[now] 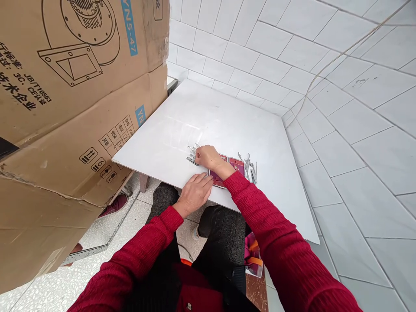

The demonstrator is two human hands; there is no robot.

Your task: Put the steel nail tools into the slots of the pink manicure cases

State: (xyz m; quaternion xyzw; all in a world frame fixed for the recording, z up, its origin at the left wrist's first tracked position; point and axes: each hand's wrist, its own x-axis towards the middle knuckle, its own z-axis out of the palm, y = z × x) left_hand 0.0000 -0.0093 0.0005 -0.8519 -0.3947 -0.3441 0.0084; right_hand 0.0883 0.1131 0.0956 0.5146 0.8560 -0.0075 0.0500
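Observation:
A red and purple manicure case (236, 164) lies open on the white board in front of me, with part of it under my right forearm. My left hand (196, 193) rests with its fingers stretched flat at the case's near left edge. Reaching across the case, my right hand (208, 157) is closed over a small pile of metal nail clippers (192, 160) to the left. Its fingertips point down and away, so what they pinch is hidden. Several metal nippers and slim tools (250, 169) lie in a heap just right of the case.
The white board (260, 125) reaches back to a tiled wall (253, 69). A large cardboard box (81, 143) stands close on the left. A thin cable (312, 82) runs down the wall at right. Beside my legs is a clear bag (254, 260) with purple and orange contents.

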